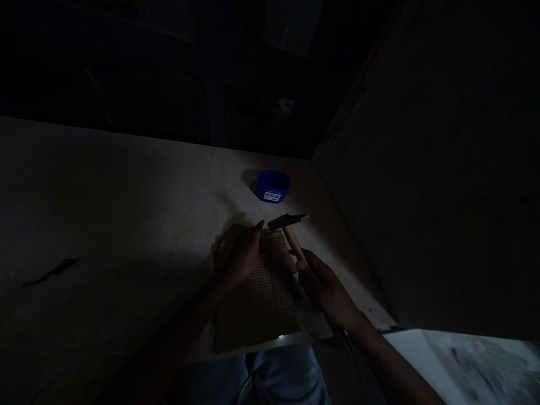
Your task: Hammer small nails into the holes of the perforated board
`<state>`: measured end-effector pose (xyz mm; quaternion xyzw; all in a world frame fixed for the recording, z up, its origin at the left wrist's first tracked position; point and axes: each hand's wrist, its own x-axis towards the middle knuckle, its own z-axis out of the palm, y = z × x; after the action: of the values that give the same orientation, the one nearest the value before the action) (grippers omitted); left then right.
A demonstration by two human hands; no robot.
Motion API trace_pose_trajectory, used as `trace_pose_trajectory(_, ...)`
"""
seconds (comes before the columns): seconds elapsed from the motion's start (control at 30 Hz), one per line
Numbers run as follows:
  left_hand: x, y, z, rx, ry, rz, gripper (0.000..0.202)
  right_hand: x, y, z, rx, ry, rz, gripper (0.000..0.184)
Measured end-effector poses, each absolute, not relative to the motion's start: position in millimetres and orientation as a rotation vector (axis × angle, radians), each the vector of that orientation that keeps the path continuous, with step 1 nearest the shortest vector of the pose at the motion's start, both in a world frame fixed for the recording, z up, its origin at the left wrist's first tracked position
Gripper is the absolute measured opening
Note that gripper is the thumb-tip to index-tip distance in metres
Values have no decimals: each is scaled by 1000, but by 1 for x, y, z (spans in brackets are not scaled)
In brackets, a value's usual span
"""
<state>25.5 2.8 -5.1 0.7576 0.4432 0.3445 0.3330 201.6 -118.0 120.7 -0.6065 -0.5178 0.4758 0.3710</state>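
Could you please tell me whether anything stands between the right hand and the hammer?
Nothing visible does: the right hand holds the hammer by its wooden handle. The left hand is over the far end of the brown board.

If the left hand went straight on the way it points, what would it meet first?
Probably the blue container, though the hammer head sits close beside that line and depth is unclear.

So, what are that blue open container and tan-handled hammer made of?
Blue open container: probably smooth plastic, given its even colour and thin rim. Tan-handled hammer: handle likely wood by its tone, finish unclear; dark head probably metal, one end glinting.
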Motion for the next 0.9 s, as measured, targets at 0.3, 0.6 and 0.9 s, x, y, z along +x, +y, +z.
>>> trace_pose_trajectory(0.3,28,3,-9,1921,1159,891,92,205,-118,102,-1618,-1275,1176,48)
trace_pose_trajectory(0.6,27,4,-5,1857,1138,899,91,202,-128,106,-1560,-974,1368,53)
trace_pose_trajectory(0.9,19,4,18,1718,1081,1114,65,187,-146,95,-1323,-601,1393,52)
